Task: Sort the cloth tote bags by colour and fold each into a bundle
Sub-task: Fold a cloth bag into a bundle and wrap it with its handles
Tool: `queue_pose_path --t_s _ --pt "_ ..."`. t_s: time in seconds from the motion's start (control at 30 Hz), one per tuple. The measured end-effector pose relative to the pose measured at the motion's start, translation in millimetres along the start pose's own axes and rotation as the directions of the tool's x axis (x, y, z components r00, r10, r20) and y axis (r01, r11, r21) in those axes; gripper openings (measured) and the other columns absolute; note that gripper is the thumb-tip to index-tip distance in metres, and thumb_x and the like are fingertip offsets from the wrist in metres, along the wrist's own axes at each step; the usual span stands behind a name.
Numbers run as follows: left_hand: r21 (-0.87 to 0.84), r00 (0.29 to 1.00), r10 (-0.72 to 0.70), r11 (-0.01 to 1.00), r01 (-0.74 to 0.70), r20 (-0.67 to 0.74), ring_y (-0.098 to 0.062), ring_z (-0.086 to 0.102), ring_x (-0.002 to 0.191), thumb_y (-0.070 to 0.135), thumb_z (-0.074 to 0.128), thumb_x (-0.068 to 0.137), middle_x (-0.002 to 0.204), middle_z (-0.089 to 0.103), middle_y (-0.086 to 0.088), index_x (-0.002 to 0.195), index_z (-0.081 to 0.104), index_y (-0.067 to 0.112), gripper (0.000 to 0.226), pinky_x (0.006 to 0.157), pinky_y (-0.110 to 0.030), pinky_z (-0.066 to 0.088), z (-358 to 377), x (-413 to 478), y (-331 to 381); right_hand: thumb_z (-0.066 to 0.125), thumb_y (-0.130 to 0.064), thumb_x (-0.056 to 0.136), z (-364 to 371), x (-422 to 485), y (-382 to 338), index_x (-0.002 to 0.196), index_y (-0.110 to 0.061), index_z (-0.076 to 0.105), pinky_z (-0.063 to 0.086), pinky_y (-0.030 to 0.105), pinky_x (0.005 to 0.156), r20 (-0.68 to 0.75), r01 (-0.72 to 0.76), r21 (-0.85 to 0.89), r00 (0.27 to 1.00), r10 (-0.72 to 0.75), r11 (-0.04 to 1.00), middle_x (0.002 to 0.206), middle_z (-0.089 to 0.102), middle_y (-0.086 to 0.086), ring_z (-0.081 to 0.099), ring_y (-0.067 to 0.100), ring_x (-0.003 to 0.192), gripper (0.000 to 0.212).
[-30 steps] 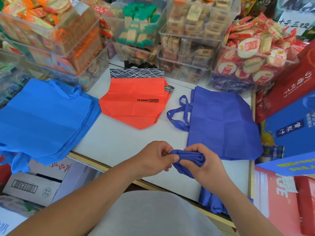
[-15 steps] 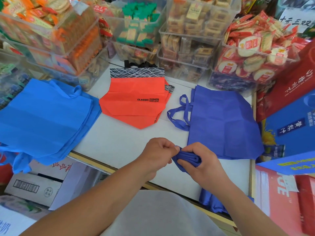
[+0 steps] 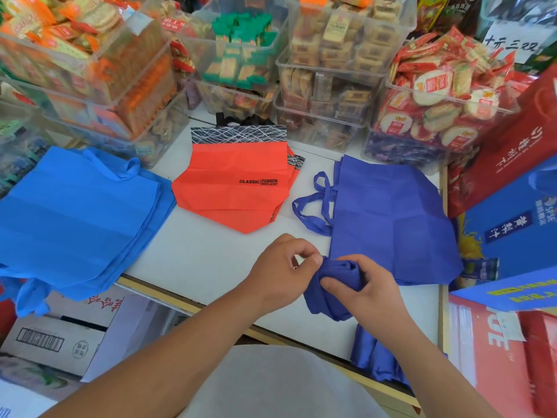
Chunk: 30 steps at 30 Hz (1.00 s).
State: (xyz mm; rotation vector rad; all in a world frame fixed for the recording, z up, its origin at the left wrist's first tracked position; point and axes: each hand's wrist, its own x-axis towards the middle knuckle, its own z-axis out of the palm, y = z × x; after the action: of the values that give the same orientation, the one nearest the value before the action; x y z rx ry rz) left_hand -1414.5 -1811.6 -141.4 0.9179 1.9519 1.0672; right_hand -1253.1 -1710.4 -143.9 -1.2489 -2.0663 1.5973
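Note:
Both hands work a dark blue tote bundle (image 3: 331, 292) above the white table's (image 3: 196, 260) near edge. My right hand (image 3: 366, 292) grips the rolled cloth from the right, thumb across its front. My left hand (image 3: 281, 268) pinches the roll's left end with curled fingers. Behind them a stack of dark blue totes (image 3: 388, 215) lies flat, handles to the left. Orange totes (image 3: 238, 185) with a black patterned top lie in the middle. Light blue totes (image 3: 75, 215) are stacked at the left, hanging over the edge.
Clear bins of packaged snacks (image 3: 331, 73) line the table's back. Red and blue gift boxes (image 3: 509, 188) crowd the right side. Cardboard cartons (image 3: 54, 342) sit below the table at the left. More dark blue cloth (image 3: 373, 357) hangs over the near edge under my right forearm.
The bundle has been turned and tightened between my hands. My left hand's fingers have shifted from wrapping the roll to pinching its end.

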Motion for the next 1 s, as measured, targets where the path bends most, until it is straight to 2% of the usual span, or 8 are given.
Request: queue_pose_path --t_s 0.07,0.17,0.37,0.5,0.63,0.83,0.93,1.0 --pt "-0.054 0.996 0.012 0.998 -0.007 0.088 0.002 0.059 0.105 0.024 0.067 0.094 0.113 0.063 0.016 0.108 0.071 0.033 0.017 0.086 -0.009 0.044 -4.0 -1.4 0.0 0.084 -0.017 0.081 -2.8 0.1 1.5 0.098 -0.027 0.072 0.059 0.026 0.066 -0.022 -0.074 0.157 0.997 0.079 0.985 0.088 0.075 -0.008 0.071 0.018 0.084 0.024" --pt "-0.225 0.986 -0.036 0.972 0.073 0.164 -0.003 0.066 0.107 0.016 0.072 0.091 0.117 0.068 0.014 0.125 0.066 0.028 0.036 0.095 -0.022 0.054 -8.0 -6.1 -0.7 0.081 -0.013 0.083 -6.0 -3.5 -2.0 0.102 -0.022 0.073 0.061 0.038 0.076 -0.032 -0.101 0.289 0.993 0.115 0.952 0.093 0.077 0.0 0.074 0.025 0.088 0.022" --pt "-0.289 0.988 0.015 0.957 0.031 0.156 -0.006 0.07 0.1 0.013 0.073 0.092 0.107 0.075 0.011 0.116 0.072 0.022 0.026 0.087 -0.023 0.056 -16.7 -7.9 3.1 0.073 -0.019 0.092 -1.6 -11.6 -12.5 0.106 -0.023 0.073 0.06 0.048 0.085 -0.001 -0.088 0.283 0.996 0.092 0.955 0.101 0.077 0.003 0.073 0.027 0.096 0.014" --pt "-0.316 0.994 0.001 0.948 0.033 0.108 -0.008 0.069 0.102 0.019 0.076 0.09 0.107 0.075 0.012 0.114 0.072 0.025 0.024 0.093 -0.03 0.057 -26.3 -2.0 3.1 0.07 -0.028 0.092 8.6 -20.6 -22.8 0.115 -0.018 0.07 0.059 0.047 0.09 0.007 -0.122 0.357 0.992 0.128 0.926 0.107 0.076 0.003 0.072 0.025 0.103 0.025" --pt "-0.314 0.982 -0.061 0.942 0.116 0.177 -0.005 0.067 0.108 0.035 0.076 0.089 0.116 0.07 0.015 0.125 0.062 0.033 0.039 0.096 -0.029 0.056 -27.1 -4.6 -2.2 0.075 -0.018 0.09 19.2 -25.7 -26.6 0.112 -0.016 0.072 0.061 0.042 0.085 -0.156 -0.124 0.37 0.969 0.193 0.921 0.102 0.078 0.002 0.074 0.025 0.098 0.022" --pt "-0.302 0.982 -0.03 0.949 0.087 0.187 -0.003 0.069 0.091 0.026 0.075 0.09 0.101 0.073 0.013 0.113 0.064 0.03 0.026 0.079 -0.019 0.055 -25.0 -14.5 -9.7 0.076 -0.016 0.09 36.7 -30.0 -39.8 0.103 -0.025 0.074 0.062 0.039 0.078 -0.225 -0.112 0.275 0.958 0.177 0.955 0.094 0.078 -0.003 0.074 0.02 0.09 0.016" --pt "-0.3 0.964 -0.005 0.95 0.087 0.265 -0.003 0.069 0.091 0.028 0.07 0.094 0.102 0.072 0.011 0.115 0.06 0.029 0.023 0.077 -0.016 0.052 -22.4 -15.0 -9.5 0.066 -0.024 0.098 39.7 -36.6 -38.3 0.101 -0.028 0.072 0.061 0.042 0.076 -0.221 -0.099 0.214 0.964 0.147 0.972 0.089 0.076 -0.004 0.072 0.02 0.086 0.008" --pt "-0.308 0.954 -0.009 0.945 0.106 0.301 0.0 0.067 0.092 0.03 0.065 0.097 0.107 0.069 0.009 0.116 0.054 0.032 0.022 0.077 -0.015 0.051 -14.5 -18.2 -7.6 0.057 -0.028 0.103 40.5 -42.4 -34.4 0.096 -0.024 0.068 0.057 0.034 0.067 -0.23 -0.11 0.189 0.961 0.153 0.976 0.079 0.071 -0.005 0.066 0.016 0.074 0.014"
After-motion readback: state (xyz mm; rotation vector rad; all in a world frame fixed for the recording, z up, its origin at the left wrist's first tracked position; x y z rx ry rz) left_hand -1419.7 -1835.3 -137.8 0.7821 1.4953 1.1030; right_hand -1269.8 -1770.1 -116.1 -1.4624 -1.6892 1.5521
